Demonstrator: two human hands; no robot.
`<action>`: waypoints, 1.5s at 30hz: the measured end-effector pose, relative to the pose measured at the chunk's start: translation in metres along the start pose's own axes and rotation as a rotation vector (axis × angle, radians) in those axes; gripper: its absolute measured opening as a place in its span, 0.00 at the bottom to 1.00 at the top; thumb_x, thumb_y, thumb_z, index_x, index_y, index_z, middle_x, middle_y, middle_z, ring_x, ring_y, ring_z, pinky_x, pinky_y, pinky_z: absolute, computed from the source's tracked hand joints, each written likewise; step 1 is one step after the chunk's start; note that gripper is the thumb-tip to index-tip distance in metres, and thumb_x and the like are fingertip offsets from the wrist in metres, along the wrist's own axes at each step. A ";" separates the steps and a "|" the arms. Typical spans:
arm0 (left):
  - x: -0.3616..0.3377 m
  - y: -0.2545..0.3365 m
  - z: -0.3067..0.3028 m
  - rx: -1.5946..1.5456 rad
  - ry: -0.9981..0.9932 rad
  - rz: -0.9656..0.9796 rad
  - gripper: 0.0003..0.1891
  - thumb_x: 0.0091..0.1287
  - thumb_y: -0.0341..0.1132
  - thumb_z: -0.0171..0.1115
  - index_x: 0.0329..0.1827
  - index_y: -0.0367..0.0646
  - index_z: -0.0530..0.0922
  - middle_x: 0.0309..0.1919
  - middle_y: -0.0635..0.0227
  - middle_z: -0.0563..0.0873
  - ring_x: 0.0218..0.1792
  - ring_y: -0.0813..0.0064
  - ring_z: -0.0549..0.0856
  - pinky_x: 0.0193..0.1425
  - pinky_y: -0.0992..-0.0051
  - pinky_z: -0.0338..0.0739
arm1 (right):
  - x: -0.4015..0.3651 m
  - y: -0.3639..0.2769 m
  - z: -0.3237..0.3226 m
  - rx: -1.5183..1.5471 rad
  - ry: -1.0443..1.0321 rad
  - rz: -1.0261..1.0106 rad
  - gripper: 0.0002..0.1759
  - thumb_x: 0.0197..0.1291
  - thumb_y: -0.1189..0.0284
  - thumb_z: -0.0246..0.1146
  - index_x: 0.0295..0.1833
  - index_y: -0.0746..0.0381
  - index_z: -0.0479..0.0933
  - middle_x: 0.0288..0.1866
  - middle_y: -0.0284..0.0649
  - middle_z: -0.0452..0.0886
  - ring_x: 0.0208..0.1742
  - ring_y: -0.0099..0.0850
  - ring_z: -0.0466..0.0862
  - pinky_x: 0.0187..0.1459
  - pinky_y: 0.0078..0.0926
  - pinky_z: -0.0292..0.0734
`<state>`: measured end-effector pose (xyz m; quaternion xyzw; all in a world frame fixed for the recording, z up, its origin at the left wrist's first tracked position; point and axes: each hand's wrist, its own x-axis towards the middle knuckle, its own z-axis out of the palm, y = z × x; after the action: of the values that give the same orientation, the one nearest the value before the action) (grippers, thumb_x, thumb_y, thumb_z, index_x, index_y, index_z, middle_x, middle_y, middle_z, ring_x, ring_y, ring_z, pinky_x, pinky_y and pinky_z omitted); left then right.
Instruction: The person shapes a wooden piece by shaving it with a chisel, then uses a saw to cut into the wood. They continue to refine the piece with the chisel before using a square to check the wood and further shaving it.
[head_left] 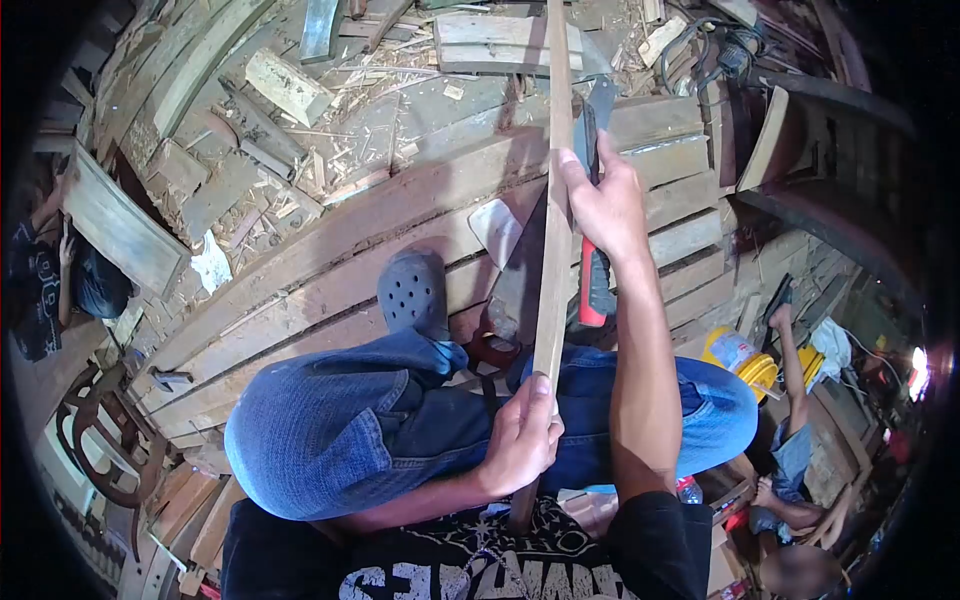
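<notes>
A long narrow wooden strip runs upright through the middle of the view, from my lap to the top edge. My left hand is closed round its lower part, close to my belly. Higher up, my right hand is wrapped round a utility knife with a red and black handle, its thumb against the strip's right side. The knife's wide grey head points up, just right of the strip. My jeans-covered legs are folded beneath the strip.
Wooden planks lie under a grey clog. Wood offcuts and shavings cover the floor ahead. A yellow bucket and another person's bare leg are at the right. Another person sits far left, beside a curved board.
</notes>
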<state>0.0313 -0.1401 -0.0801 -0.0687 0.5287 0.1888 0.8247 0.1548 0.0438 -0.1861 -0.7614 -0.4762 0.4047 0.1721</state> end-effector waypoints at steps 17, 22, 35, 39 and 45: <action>-0.041 0.079 -0.036 0.418 0.110 -0.002 0.28 0.72 0.62 0.38 0.35 0.42 0.65 0.12 0.71 0.64 0.05 0.79 0.62 0.08 0.77 0.59 | 0.014 -0.014 0.036 0.699 -0.268 0.180 0.15 0.51 0.66 0.71 0.27 0.64 0.74 0.17 0.32 0.75 0.12 0.22 0.72 0.15 0.23 0.66; -0.066 0.097 -0.032 0.490 0.238 0.043 0.28 0.72 0.63 0.39 0.34 0.43 0.66 0.12 0.74 0.63 0.06 0.80 0.61 0.09 0.77 0.57 | 0.015 -0.040 0.040 0.629 -0.168 0.099 0.17 0.51 0.64 0.71 0.26 0.66 0.74 0.18 0.37 0.78 0.14 0.28 0.77 0.18 0.27 0.72; 0.037 0.065 -0.015 0.570 0.341 0.253 0.27 0.75 0.56 0.36 0.32 0.41 0.69 0.14 0.70 0.70 0.10 0.76 0.69 0.15 0.75 0.66 | -0.012 -0.002 0.061 0.022 -0.078 -0.045 0.30 0.63 0.55 0.52 0.60 0.69 0.69 0.46 0.62 0.80 0.50 0.56 0.80 0.55 0.49 0.72; 0.084 0.097 -0.001 0.485 0.453 0.367 0.29 0.75 0.55 0.34 0.26 0.41 0.71 0.15 0.69 0.72 0.12 0.75 0.72 0.16 0.73 0.69 | -0.011 0.009 0.066 0.167 -0.029 -0.131 0.24 0.62 0.59 0.55 0.53 0.68 0.75 0.38 0.60 0.82 0.44 0.58 0.81 0.50 0.49 0.74; 0.155 0.126 -0.023 0.469 0.351 0.284 0.29 0.76 0.55 0.32 0.28 0.42 0.73 0.16 0.69 0.74 0.14 0.76 0.72 0.20 0.73 0.69 | 0.001 0.013 0.058 0.009 -0.150 -0.058 0.26 0.62 0.58 0.54 0.59 0.64 0.73 0.41 0.59 0.82 0.46 0.56 0.82 0.50 0.47 0.75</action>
<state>0.0205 0.0054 -0.2182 0.1660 0.6960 0.1603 0.6799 0.1170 0.0311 -0.2302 -0.7139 -0.5080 0.4577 0.1511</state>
